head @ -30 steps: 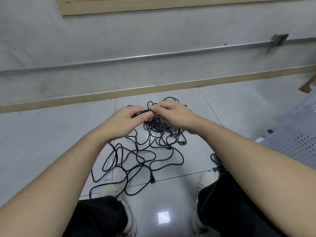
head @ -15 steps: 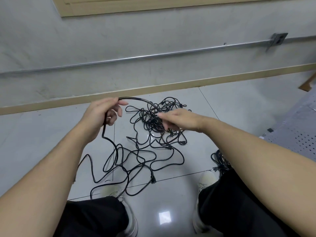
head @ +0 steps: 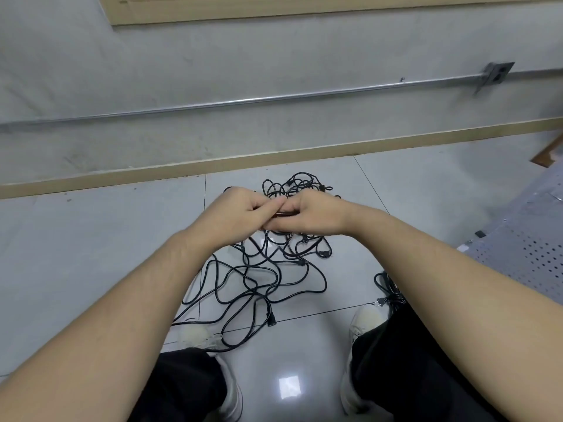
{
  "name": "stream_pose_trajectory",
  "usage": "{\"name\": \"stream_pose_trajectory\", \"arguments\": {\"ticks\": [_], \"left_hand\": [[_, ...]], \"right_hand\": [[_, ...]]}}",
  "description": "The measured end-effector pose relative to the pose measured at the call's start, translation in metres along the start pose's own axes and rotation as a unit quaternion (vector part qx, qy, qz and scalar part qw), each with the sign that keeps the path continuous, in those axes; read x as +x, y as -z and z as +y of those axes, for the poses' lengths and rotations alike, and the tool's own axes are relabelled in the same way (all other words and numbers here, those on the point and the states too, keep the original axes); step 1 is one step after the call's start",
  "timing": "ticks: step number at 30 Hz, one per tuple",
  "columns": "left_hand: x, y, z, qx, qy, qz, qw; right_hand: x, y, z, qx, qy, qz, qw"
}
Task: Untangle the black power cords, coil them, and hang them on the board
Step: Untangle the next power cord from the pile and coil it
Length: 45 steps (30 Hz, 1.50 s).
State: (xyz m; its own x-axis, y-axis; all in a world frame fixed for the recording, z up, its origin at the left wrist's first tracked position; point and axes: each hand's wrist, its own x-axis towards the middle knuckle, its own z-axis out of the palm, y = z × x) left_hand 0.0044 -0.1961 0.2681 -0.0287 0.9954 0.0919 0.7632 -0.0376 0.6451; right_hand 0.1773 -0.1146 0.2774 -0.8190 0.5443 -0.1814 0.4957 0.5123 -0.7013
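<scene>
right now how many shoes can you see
2: the left shoe under the cord tangle's near loops, the right shoe beside the small cord bundle. Both partly hidden by trouser legs.

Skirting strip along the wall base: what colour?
Light tan, wood-toned skirting strip, seen in the head view, the only one.

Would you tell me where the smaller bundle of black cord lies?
The smaller bundle lies on the floor, right of the main tangle, beside the right shoe.
</scene>
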Motion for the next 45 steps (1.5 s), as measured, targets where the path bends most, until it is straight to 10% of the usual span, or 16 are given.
{"name": "stream_pose_trajectory", "arguments": {"ticks": [9, 16, 25, 30, 37, 41, 45], "left_hand": [[-0.01, 0.037, -0.011, -0.083, 0.003, 0.177, 0.981], [-0.007, 0.055, -0.058, 0.196, 0.208, -0.046, 0.957], [-0.008, -0.002, -0.014, -0.25, 0.171, -0.176, 0.937], [0.004, -0.006, 0.009, -0.284, 0.112, -0.048, 0.951], [0.006, 0.029, 0.002, -0.486, 0.116, 0.161, 0.851], [-0.008, 0.041, -0.036, -0.279, 0.135, 0.203, 0.929], [-0.016, 0.042, -0.057, -0.193, 0.175, 0.069, 0.963]], "right_hand": [[0.0, 0.005, 0.062, 0.057, -0.1, -0.068, 0.991], [0.005, 0.018, 0.045, 0.197, -0.026, 0.064, 0.978], [-0.004, 0.007, 0.01, 0.064, 0.048, 0.07, 0.994], [-0.012, 0.015, 0.018, 0.198, 0.008, 0.034, 0.98], [-0.013, 0.017, 0.06, 0.086, -0.123, -0.163, 0.975], [-0.016, 0.024, 0.076, 0.129, -0.149, -0.143, 0.97], [-0.012, 0.024, 0.075, 0.195, -0.117, -0.01, 0.974]]}}
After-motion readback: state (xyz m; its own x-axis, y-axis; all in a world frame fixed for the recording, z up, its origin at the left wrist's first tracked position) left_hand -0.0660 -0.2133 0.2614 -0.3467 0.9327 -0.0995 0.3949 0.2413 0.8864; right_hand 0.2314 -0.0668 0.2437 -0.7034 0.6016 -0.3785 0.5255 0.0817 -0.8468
